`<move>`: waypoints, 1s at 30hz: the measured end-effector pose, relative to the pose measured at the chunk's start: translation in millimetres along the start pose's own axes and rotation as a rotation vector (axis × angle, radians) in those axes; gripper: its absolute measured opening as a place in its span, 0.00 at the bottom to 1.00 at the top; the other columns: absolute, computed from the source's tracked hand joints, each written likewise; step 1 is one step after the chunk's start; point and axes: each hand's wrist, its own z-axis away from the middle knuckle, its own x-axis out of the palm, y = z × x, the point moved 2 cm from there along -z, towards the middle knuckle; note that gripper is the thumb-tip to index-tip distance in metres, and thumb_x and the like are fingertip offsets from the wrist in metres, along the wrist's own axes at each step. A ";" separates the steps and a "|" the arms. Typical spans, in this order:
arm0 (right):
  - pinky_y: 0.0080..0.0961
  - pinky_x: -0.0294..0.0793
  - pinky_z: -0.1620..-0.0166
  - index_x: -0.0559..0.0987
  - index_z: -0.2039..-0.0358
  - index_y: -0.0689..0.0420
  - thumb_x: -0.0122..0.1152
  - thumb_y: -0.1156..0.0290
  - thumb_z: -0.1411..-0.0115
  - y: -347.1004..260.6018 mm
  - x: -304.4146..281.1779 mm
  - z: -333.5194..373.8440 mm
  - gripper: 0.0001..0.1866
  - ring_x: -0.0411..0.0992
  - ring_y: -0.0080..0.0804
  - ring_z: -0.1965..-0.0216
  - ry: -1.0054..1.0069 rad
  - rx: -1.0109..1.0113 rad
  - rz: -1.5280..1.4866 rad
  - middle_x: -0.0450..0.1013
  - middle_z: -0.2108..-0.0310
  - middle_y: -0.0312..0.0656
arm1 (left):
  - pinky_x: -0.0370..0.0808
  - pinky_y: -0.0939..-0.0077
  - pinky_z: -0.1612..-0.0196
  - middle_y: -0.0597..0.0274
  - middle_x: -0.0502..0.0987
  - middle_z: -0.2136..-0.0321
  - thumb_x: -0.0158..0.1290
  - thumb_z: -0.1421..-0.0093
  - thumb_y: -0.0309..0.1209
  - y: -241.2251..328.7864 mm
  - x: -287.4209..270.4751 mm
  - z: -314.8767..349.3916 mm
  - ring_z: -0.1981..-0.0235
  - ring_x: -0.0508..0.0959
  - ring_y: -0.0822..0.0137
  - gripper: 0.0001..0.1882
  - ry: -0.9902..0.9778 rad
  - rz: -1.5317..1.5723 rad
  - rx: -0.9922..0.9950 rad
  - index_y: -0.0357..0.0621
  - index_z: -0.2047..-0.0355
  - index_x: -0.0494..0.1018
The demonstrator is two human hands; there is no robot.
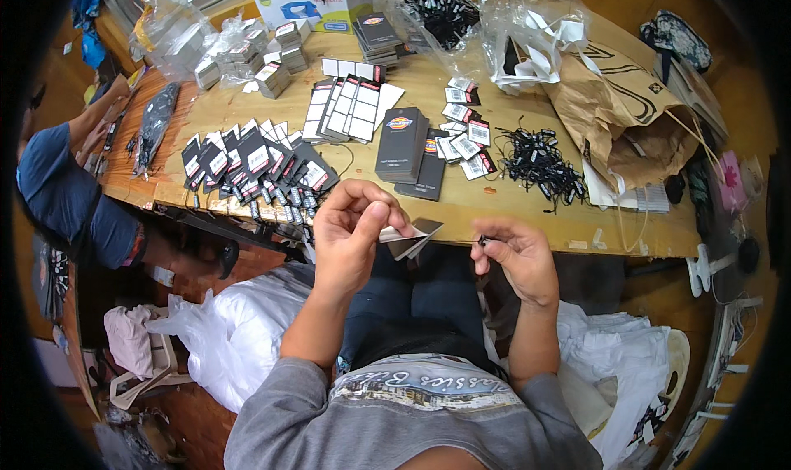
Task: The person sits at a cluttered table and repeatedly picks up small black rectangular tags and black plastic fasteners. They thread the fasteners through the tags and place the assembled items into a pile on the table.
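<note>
My left hand (pixel 346 235) pinches a few hang tags (pixel 418 242) between thumb and fingers, just past the table's near edge. To their right, my right hand (pixel 527 264) has thumb and fingertips closed on the small black end of a tag string (pixel 484 240); the rest of that string is hard to make out. Beyond my hands stands a stack of dark hang tags (pixel 401 144). Small barcode tags (pixel 474 132) lie beside it, and farther right is a tangled heap of black tag strings (pixel 544 165). Strung tags (pixel 251 157) are spread in a pile on the left.
White label sheets (pixel 350 107) lie behind the tags. Bundled cards (pixel 272 79), a printed box (pixel 317 4) and a clear bag of black strings (pixel 441 17) line the back. A brown paper bag (pixel 618 107) lies at right. Another person's leg (pixel 74 182) shows at left.
</note>
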 end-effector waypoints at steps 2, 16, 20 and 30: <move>0.13 0.67 0.74 0.69 0.71 0.65 0.52 0.81 0.51 -9.4 6.1 -1.3 0.06 0.67 0.22 0.79 0.057 -0.057 -0.039 0.69 0.78 0.42 | 0.70 0.79 0.71 0.57 0.70 0.77 0.46 0.48 0.22 -0.6 1.3 1.7 0.78 0.71 0.70 0.04 0.005 -0.117 0.009 0.33 0.72 0.65; 0.11 0.65 0.75 0.71 0.71 0.65 0.53 0.78 0.50 -19.0 15.8 1.8 0.05 0.66 0.19 0.78 0.181 -0.302 0.222 0.69 0.79 0.39 | 0.65 0.88 0.71 0.66 0.70 0.76 0.51 0.53 0.19 -17.0 33.8 3.9 0.74 0.68 0.80 0.09 -0.153 -0.414 -0.163 0.33 0.69 0.70; 0.11 0.65 0.75 0.71 0.71 0.65 0.53 0.79 0.50 -20.5 14.6 2.6 0.05 0.66 0.18 0.79 0.188 -0.334 0.260 0.69 0.80 0.38 | 0.65 0.89 0.71 0.67 0.70 0.77 0.51 0.53 0.19 -14.4 32.3 3.3 0.76 0.68 0.81 0.09 -0.127 -0.430 -0.198 0.34 0.68 0.69; 0.12 0.65 0.76 0.73 0.77 0.63 0.56 0.80 0.55 -29.0 13.3 2.6 0.03 0.68 0.18 0.81 0.195 -0.380 0.541 0.70 0.82 0.37 | 0.67 0.87 0.71 0.66 0.70 0.78 0.51 0.54 0.18 -15.5 36.2 0.3 0.74 0.69 0.80 0.11 -0.210 -0.553 -0.160 0.34 0.67 0.68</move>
